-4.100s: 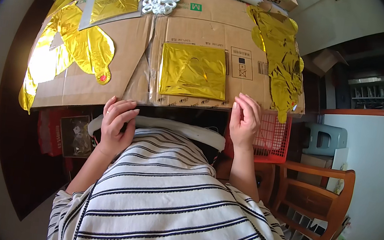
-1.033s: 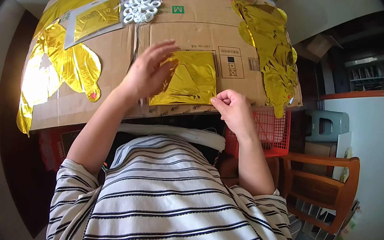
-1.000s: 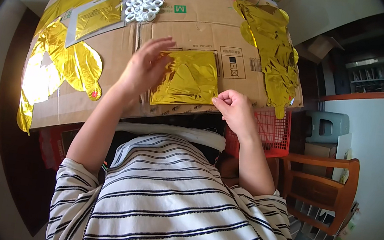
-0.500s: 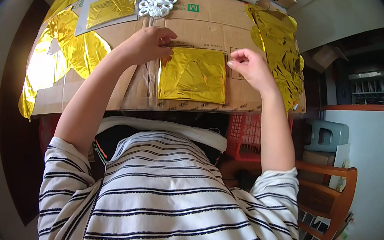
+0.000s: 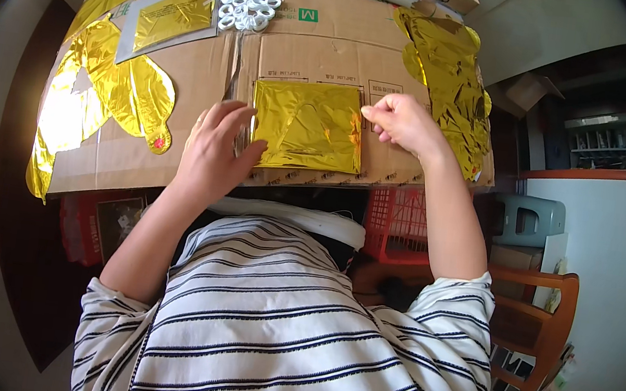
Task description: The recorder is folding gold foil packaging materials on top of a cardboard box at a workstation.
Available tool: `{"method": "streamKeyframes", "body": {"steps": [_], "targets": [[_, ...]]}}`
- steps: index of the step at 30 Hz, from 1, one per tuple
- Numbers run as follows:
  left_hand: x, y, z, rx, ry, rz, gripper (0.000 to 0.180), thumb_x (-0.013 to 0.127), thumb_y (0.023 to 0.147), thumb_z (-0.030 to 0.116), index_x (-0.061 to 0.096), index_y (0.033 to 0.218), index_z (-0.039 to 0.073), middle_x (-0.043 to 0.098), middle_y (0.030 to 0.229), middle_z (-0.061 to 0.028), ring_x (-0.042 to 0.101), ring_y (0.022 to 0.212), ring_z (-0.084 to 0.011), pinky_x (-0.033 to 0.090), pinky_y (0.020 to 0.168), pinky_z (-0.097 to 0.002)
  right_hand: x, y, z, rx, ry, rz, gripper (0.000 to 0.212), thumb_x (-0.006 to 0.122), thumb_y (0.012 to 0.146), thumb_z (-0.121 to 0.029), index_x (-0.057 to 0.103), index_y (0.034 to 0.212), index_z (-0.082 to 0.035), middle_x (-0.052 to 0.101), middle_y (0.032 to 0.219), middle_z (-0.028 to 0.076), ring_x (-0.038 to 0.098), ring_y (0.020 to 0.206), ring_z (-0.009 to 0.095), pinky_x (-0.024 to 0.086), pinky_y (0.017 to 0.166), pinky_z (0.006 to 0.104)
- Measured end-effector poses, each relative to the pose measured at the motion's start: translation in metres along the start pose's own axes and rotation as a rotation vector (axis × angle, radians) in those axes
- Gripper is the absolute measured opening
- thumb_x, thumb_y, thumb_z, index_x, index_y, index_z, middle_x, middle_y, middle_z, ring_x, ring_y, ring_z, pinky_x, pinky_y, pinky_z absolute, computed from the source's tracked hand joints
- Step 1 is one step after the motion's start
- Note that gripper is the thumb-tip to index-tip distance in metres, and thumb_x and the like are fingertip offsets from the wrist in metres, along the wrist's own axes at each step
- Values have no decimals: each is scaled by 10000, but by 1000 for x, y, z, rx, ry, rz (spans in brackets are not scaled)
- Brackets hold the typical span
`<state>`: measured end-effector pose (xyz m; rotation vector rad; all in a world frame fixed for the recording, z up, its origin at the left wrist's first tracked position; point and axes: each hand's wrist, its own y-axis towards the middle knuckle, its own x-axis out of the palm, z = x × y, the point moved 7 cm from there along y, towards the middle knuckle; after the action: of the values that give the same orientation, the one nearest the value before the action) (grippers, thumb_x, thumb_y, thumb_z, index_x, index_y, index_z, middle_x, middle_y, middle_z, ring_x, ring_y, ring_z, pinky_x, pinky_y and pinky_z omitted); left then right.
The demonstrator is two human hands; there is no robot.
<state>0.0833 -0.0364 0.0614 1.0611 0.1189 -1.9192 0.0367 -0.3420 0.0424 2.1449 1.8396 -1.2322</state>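
Lying flat: cardboard sheet [image 5: 327, 31] as worktop; wooden chair [image 5: 542, 320] right.

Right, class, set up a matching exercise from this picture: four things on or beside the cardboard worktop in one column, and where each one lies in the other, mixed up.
Things:
1. folded gold foil sheet
2. white plastic rings
3. red crate
4. flat gold foil balloon

Places:
A. below the near edge of the cardboard
B. far edge, middle
C. between the left hand and the right hand
D. right side of the cardboard

Pairs: 1-C, 2-B, 3-A, 4-D
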Motion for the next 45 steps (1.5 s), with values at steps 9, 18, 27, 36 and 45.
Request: {"method": "streamKeyframes", "body": {"steps": [9, 18, 27, 36, 45], "targets": [[10, -35, 16, 245, 112, -61, 356, 798, 822, 168, 703, 1148, 61, 625, 1291, -139, 549, 1293, -367, 440, 1067, -495, 49, -91, -23, -547, -553, 386, 681, 801, 864, -311, 515, 1435, -72, 468, 1483, 211, 508, 1308, 426, 468, 1065, 499], [-2, -83, 22, 274, -239, -2, 236, 724, 810, -19, 696, 1040, 25, 687, 1035, -118, 667, 986, -324, 516, 885, -407, 93, -123, 8, -786, -730, 395, 718, 810, 816, -313, 546, 1451, -106, 494, 1507, 168, 419, 1409, 390, 282, 1206, 572], [54, -125, -47, -675, -1103, -269, 223, 658, 1016, 112, 671, 1187, -31, 718, 1070, -52, 657, 1005, -114, 520, 927, -269, 108, -130, -6, -903, -796, 627, 507, 686, 879, -166, 603, 1376, -107, 608, 1356, 152, 554, 1272, 344, 370, 1143, 553], [59, -108, -32, -680, -1214, -391, 243, 630, 1039, 152, 647, 1243, 22, 728, 1119, -52, 702, 1056, -148, 534, 961, -289, 125, -130, -16, -961, -761, 577, 468, 662, 886, -156, 644, 1347, -79, 632, 1328, 177, 590, 1199, 354, 451, 1065, 504], [48, -101, -31, -680, -1153, -412, 275, 646, 1033, 170, 644, 1257, 12, 727, 1127, -56, 702, 1032, -137, 557, 904, -289, 112, -132, -23, -986, -678, 428, 561, 715, 825, -168, 631, 1369, -60, 633, 1342, 179, 594, 1218, 338, 478, 1035, 474]]}}
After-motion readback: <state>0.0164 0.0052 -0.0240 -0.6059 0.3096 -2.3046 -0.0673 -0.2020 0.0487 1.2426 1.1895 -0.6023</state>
